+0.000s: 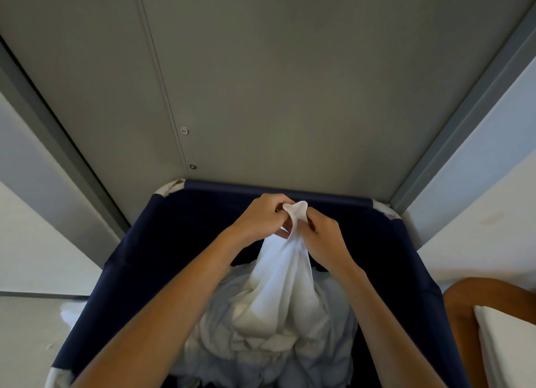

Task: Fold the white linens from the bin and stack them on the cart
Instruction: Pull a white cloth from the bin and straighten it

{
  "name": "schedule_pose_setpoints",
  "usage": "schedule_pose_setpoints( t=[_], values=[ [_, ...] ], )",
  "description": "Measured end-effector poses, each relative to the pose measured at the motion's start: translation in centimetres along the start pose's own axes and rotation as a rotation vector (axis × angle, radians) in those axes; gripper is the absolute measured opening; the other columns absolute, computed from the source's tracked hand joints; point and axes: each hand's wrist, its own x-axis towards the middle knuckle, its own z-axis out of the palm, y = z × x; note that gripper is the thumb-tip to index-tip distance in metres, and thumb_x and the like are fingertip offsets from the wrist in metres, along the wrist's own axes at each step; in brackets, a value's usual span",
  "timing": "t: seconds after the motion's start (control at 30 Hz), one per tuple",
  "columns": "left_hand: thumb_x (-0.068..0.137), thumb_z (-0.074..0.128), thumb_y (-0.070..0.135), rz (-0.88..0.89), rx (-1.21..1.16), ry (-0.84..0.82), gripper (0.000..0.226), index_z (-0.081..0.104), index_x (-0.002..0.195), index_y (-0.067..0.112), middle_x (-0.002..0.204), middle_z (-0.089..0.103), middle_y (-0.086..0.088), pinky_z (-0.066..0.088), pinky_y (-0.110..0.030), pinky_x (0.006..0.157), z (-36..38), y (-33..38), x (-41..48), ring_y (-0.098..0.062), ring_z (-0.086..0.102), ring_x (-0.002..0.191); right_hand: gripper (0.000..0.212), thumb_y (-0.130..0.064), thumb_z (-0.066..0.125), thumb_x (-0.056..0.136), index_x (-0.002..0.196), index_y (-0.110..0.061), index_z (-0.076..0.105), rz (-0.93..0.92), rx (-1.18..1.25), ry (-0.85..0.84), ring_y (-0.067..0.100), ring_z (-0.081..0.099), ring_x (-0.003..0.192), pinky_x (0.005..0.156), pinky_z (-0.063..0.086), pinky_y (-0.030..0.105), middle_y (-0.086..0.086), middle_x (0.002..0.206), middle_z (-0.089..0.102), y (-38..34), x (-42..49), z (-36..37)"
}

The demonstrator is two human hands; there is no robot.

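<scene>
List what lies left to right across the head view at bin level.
From the left: white cloth on the floor → left hand → pinched linen corner → right hand → wooden surface → folded white linen.

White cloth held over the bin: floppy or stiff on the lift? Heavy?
Likely floppy: the cloth hangs in gathered folds below the left hand and right hand. Probably light, since finger pinches hold it. It may drag on the pile in the bin, where its lower end lies.
</scene>
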Motion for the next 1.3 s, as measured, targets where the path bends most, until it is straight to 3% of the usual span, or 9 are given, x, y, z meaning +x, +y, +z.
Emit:
schedule_pose_setpoints(
  t=[0.3, 0.37, 0.47, 0.63, 0.8, 0.9, 1.0, 1.13, 1.3],
  values=[
    [0.095, 0.05, 0.008, 0.103, 0.293, 0.075, 0.011, 0.051, 0.088, 0.0, 0.087, 0.052, -0.007, 0.059, -0.032, 0.065, -0.8, -0.9, 0.8, -0.021, 0.058, 0.08, 0.03, 0.001, 0.044, 0.09, 0.065, -0.016, 0.042, 0.021, 0.063, -0.026, 0.002, 0.038, 0.05, 0.047, 0.031, 0.012, -0.008, 0.061, 0.042, 0.3, -0.1, -0.1],
    [0.095, 0.055, 0.016, 0.124, 0.391, 0.069, 0.017, 0.047, 0.084, 0.006, 0.093, 0.041, 0.001, 0.05, -0.026, 0.073, -1.0, -1.1, 1.0, -0.015, 0.045, 0.078, 0.03, -0.001, 0.043, 0.09, 0.065, -0.016, 0.038, 0.018, 0.019, -0.037, 0.003, 0.034, 0.049, 0.045, 0.03, 0.013, -0.007, 0.061, 0.039, 0.4, -0.1, 0.2],
    [0.094, 0.058, 0.019, 0.137, 0.376, 0.063, 0.031, 0.038, 0.071, 0.016, 0.078, 0.041, 0.006, 0.032, -0.017, 0.06, -1.0, -1.2, 0.9, -0.007, 0.036, 0.064, 0.028, -0.005, 0.045, 0.092, 0.067, -0.014, 0.039, -0.001, -0.077, -0.011, 0.005, 0.033, 0.049, 0.046, 0.032, 0.015, -0.004, 0.061, 0.041, 1.0, 0.0, 0.9],
    [0.093, 0.06, 0.021, 0.137, 0.324, 0.122, 0.033, 0.037, 0.071, 0.016, 0.064, 0.04, 0.005, 0.034, -0.016, 0.05, -0.7, -1.7, 0.7, -0.008, 0.032, 0.055, 0.008, -0.014, 0.049, 0.096, 0.095, -0.022, 0.05, -0.024, -0.103, 0.126, 0.006, 0.056, 0.067, 0.057, 0.047, 0.018, -0.009, 0.081, 0.057, 1.4, -1.0, 1.8],
    [0.09, 0.063, 0.019, 0.166, 0.267, 0.171, 0.036, 0.035, 0.068, 0.016, 0.06, 0.037, 0.006, 0.031, -0.014, 0.05, -0.5, -1.6, 0.5, -0.009, 0.03, 0.055, 0.008, -0.015, 0.049, 0.097, 0.101, -0.017, 0.056, -0.131, -0.203, 0.142, 0.004, 0.053, 0.076, 0.062, 0.043, 0.013, -0.007, 0.096, 0.052, 1.5, -2.1, 2.7],
    [0.088, 0.065, 0.019, 0.182, 0.278, 0.186, 0.036, 0.036, 0.068, 0.015, 0.06, 0.037, 0.006, 0.032, -0.014, 0.05, -0.2, -1.3, 0.4, -0.008, 0.029, 0.055, 0.021, -0.036, 0.059, 0.09, 0.104, -0.023, 0.051, 0.029, -0.205, 0.088, 0.003, 0.053, 0.077, 0.062, 0.041, 0.011, -0.015, 0.096, 0.047, 1.0, -2.0, 3.5],
    [0.087, 0.067, 0.018, 0.209, 0.295, 0.165, 0.038, 0.036, 0.066, 0.015, 0.059, 0.037, 0.007, 0.032, -0.014, 0.05, 0.0, -1.2, 0.2, -0.008, 0.029, 0.055, 0.023, -0.039, 0.06, 0.088, 0.098, -0.02, 0.052, 0.086, -0.276, 0.106, 0.008, 0.056, 0.071, 0.061, 0.046, 0.018, -0.01, 0.09, 0.052, 0.6, -1.7, 3.9],
    [0.087, 0.066, 0.019, 0.21, 0.291, 0.128, 0.037, 0.036, 0.066, 0.015, 0.06, 0.037, 0.006, 0.031, -0.016, 0.051, 0.3, -1.2, -0.1, -0.008, 0.029, 0.056, 0.002, -0.014, 0.052, 0.083, 0.085, -0.014, 0.054, 0.127, -0.306, 0.137, 0.013, 0.052, 0.063, 0.053, 0.04, 0.022, -0.001, 0.085, 0.054, 0.8, -1.5, 3.8],
    [0.085, 0.068, 0.016, 0.218, 0.288, 0.129, 0.039, 0.034, 0.066, 0.015, 0.06, 0.036, 0.007, 0.031, -0.015, 0.052, 0.2, -1.2, -0.4, -0.007, 0.027, 0.056, 0.014, -0.011, 0.052, 0.076, 0.065, -0.013, 0.045, 0.244, -0.298, 0.038, 0.011, 0.041, 0.053, 0.047, 0.029, 0.022, -0.002, 0.067, 0.048, 1.5, -1.2, 3.9]
  ],
)
